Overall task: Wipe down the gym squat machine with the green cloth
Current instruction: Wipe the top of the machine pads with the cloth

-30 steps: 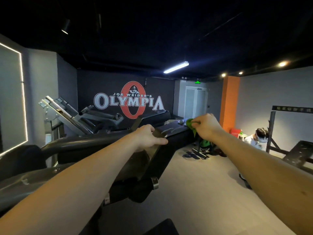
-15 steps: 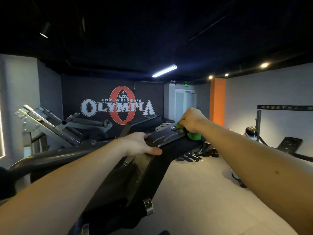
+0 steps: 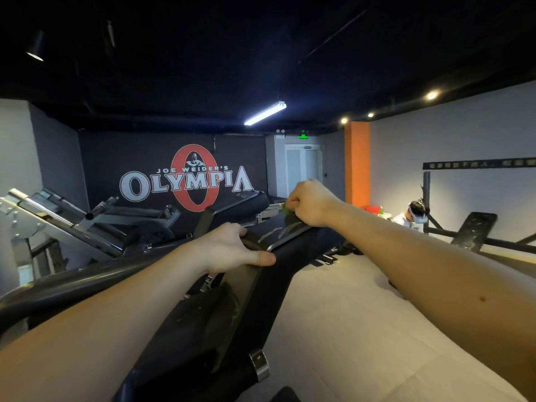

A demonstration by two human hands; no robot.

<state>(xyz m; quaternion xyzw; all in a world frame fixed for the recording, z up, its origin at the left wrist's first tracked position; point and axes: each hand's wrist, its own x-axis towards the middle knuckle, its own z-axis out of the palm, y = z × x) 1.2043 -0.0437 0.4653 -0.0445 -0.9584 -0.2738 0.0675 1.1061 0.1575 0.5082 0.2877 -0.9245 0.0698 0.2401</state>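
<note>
A dim gym with a black ceiling, seen from over a person's outstretched bare arms. The left hand [image 3: 229,246] rests on the dark metal arm of the squat machine [image 3: 293,253], its grip closed over the edge of the frame with the thumb laid along the rim. Farther out on the same arm, the right hand [image 3: 311,203] is bunched in a tight grip around the green cloth [image 3: 285,210]. Only a small scrap of green shows under the fingers, pressed to the machine's scuffed top plate.

On the dark back wall a large logo [image 3: 185,181] reads "JOE WEIDER'S OLYMPIA" in white letters across a red oval. To its right a green exit sign [image 3: 303,136] glows above pale double doors, beside an orange pillar [image 3: 357,166]. A black strip sign [image 3: 478,163] on the right wall carries pale characters, possibly Chinese, too blurred to read. Below it a seated person [image 3: 412,216] bends forward.
</note>
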